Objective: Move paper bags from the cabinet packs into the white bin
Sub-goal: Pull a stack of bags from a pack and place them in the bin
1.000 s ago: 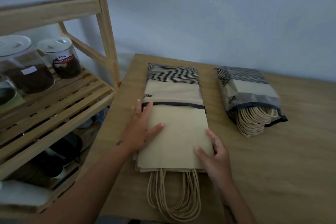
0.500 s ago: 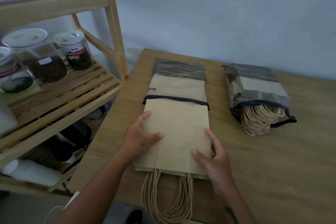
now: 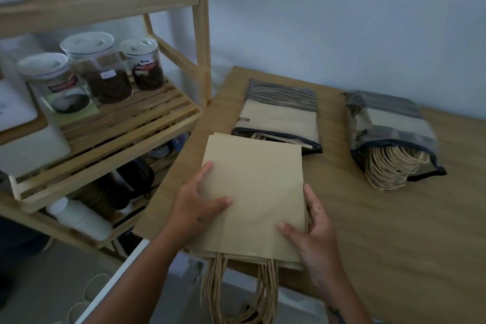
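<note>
Gripping a stack of paper bags (image 3: 252, 187) with both hands, bottom centre of the frame.

- My left hand (image 3: 196, 208) is holding the stack's left edge. Thumb and forefinger are lying across the top sheet, and the other fingers are hidden beneath.
- My right hand (image 3: 315, 234) is pinching the right edge, with the thumb pressing on top and the fingers curling round the side.
- The stack's twine handles (image 3: 236, 294) are hanging past the near edge of the wooden tabletop (image 3: 394, 231), toward the bottom of the frame.
- The stack's far edge is sitting just at the open mouth of the left pack (image 3: 281, 118). This striped wrapper is lying flat at frame centre, with more bags showing inside its mouth.
- The right pack (image 3: 391, 129) is lying on the same tabletop at centre right, well apart from my hands. A bunch of looped handles (image 3: 389, 168) is spilling from its opening.
- A wooden shelf unit (image 3: 118, 123) is standing just beside the table, on the left of the frame.
- A white bottle (image 3: 79, 216) is lying on its lower shelf, lower left.
- Three lidded jars (image 3: 100, 68) with dark contents are sitting on the slatted shelf, upper left.
- A pale wall (image 3: 342, 21) is filling the top of the frame.
</note>
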Tool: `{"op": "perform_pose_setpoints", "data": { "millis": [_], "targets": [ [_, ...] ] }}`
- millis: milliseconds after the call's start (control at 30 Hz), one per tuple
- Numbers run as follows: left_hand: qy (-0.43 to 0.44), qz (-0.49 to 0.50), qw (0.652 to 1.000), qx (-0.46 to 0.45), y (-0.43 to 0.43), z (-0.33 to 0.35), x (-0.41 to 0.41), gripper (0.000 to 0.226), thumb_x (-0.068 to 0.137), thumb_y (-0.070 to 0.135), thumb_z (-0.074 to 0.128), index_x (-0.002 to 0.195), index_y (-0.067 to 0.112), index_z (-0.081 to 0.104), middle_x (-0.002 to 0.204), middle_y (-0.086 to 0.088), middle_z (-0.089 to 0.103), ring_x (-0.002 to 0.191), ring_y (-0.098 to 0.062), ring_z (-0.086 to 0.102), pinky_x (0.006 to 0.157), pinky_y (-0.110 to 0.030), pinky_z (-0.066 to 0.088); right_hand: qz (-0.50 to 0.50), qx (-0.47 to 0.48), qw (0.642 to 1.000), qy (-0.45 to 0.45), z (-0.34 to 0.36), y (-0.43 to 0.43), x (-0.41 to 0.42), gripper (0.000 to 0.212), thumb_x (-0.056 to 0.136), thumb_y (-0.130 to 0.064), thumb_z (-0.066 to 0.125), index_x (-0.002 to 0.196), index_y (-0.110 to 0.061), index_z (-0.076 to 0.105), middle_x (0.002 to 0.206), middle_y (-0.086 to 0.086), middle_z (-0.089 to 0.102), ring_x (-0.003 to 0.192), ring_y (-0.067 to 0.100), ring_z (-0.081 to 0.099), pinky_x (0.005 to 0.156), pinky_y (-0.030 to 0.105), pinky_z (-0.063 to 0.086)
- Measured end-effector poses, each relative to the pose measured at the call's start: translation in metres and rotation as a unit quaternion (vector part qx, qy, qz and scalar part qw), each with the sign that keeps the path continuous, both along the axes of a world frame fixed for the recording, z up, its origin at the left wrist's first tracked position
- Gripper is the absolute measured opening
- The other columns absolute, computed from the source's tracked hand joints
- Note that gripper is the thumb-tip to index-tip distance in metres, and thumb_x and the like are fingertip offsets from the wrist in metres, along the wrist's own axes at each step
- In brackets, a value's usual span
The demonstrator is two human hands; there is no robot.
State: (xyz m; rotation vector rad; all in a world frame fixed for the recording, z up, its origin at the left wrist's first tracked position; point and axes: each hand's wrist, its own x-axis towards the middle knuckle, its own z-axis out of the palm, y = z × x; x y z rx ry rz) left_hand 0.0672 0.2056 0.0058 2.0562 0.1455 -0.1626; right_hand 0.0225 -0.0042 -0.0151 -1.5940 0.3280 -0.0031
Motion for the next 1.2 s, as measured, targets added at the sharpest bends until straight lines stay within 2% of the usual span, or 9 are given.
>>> {"op": "perform_pose_setpoints", "data": {
  "millis": [200, 333, 567, 667, 733, 833, 900, 1000, 1200],
  "targets": [
    [0.003, -0.035, 0.999, 0.023, 0.032, 0.009, 0.005, 0.082, 0.082, 0.033, 0.068, 0.149, 0.027, 0.021, 0.151, -0.006, 0.029, 0.137, -0.023, 0.029, 0.107, -0.034, 0.030, 0.015, -0.012, 0.999, -0.026, 0.028, 0.030, 0.009, 0.092, 0.064, 0.005, 0.077, 0.141, -0.024, 0.036, 0.120, -0.012, 0.059, 0.096, -0.003, 0.063, 0.078, 0.018, 0.056],
    [0.017, -0.087, 0.987, 0.133, 0.046, -0.007, 0.006, 0.069, 0.086, 0.043, 0.060, 0.145, 0.027, 0.030, 0.149, -0.004, 0.036, 0.137, -0.024, 0.026, 0.109, -0.033, 0.024, 0.023, -0.037, 0.999, -0.008, 0.036, 0.048, 0.022, 0.085, 0.067, 0.013, 0.072, 0.139, -0.017, 0.040, 0.117, -0.006, 0.060, 0.082, -0.005, 0.062, 0.064, 0.009, 0.053],
    [-0.057, -0.102, 0.970, 0.212, 0.047, -0.017, 0.002, 0.038, 0.088, 0.045, 0.054, 0.126, 0.043, 0.053, 0.150, -0.001, 0.032, 0.137, -0.021, 0.027, 0.112, -0.030, 0.014, 0.033, -0.044, 0.998, 0.009, 0.039, 0.053, 0.023, 0.076, 0.072, 0.008, 0.070, 0.137, -0.019, 0.044, 0.118, -0.001, 0.061, 0.095, 0.010, 0.062, 0.076, 0.025, 0.056],
    [-0.065, -0.144, 0.971, 0.180, 0.041, -0.008, 0.002, 0.038, 0.091, 0.042, 0.052, 0.129, 0.040, 0.052, 0.147, 0.003, 0.038, 0.133, -0.014, 0.033, 0.105, -0.021, 0.021, 0.044, -0.017, 0.999, -0.010, 0.050, 0.053, 0.030, 0.059, 0.080, -0.005, 0.067, 0.134, -0.021, 0.047, 0.112, -0.004, 0.065, 0.094, 0.011, 0.064, 0.071, 0.021, 0.057],
    [-0.052, -0.158, 0.975, 0.147, 0.037, 0.000, 0.005, 0.048, 0.088, 0.048, 0.054, 0.135, 0.042, 0.044, 0.149, 0.001, 0.034, 0.136, -0.015, 0.031, 0.104, -0.021, 0.024, 0.052, 0.018, 0.998, -0.027, 0.060, 0.052, 0.036, 0.051, 0.081, -0.031, 0.065, 0.130, -0.024, 0.050, 0.114, -0.003, 0.066, 0.096, 0.012, 0.064, 0.076, 0.024, 0.055],
    [-0.041, -0.155, 0.985, 0.065, 0.031, 0.011, 0.010, 0.063, 0.083, 0.054, 0.058, 0.140, 0.045, 0.032, 0.148, 0.002, 0.031, 0.132, -0.015, 0.034, 0.100, -0.021, 0.027, 0.091, 0.047, 0.993, -0.054, 0.074, 0.053, 0.044, 0.080, 0.058, -0.076, 0.062, 0.125, -0.033, 0.054, 0.125, -0.006, 0.063, 0.113, 0.013, 0.060, 0.093, 0.034, 0.050],
    [-0.044, -0.144, 0.989, -0.008, 0.028, 0.015, 0.015, 0.068, 0.082, 0.051, 0.060, 0.142, 0.045, 0.028, 0.146, 0.006, 0.032, 0.124, -0.008, 0.035, 0.100, -0.021, 0.031, 0.102, 0.074, 0.990, -0.068, 0.080, 0.056, 0.049, 0.081, 0.061, -0.075, 0.061, 0.127, -0.029, 0.055, 0.127, -0.006, 0.063, 0.117, 0.011, 0.058, 0.092, 0.031, 0.050],
    [-0.042, -0.131, 0.986, -0.093, 0.026, 0.019, 0.018, 0.073, 0.081, 0.044, 0.065, 0.144, 0.042, 0.028, 0.147, 0.009, 0.030, 0.128, -0.004, 0.029, 0.109, -0.026, 0.031, 0.129, 0.152, 0.978, -0.068, 0.085, 0.063, 0.054, 0.060, 0.072, -0.050, 0.064, 0.123, -0.021, 0.058, 0.114, -0.004, 0.070, 0.105, 0.012, 0.066, 0.077, 0.024, 0.056],
    [-0.036, -0.118, 0.982, -0.145, 0.038, 0.028, 0.018, 0.072, 0.078, 0.034, 0.072, 0.135, 0.052, 0.032, 0.137, 0.021, 0.030, 0.124, -0.009, 0.035, 0.101, -0.027, 0.037, 0.177, 0.192, 0.964, -0.045, 0.088, 0.072, 0.054, 0.069, 0.060, -0.046, 0.078, 0.121, -0.018, 0.060, 0.123, -0.004, 0.066, 0.111, 0.014, 0.063, 0.084, 0.027, 0.056]
  ]
}}
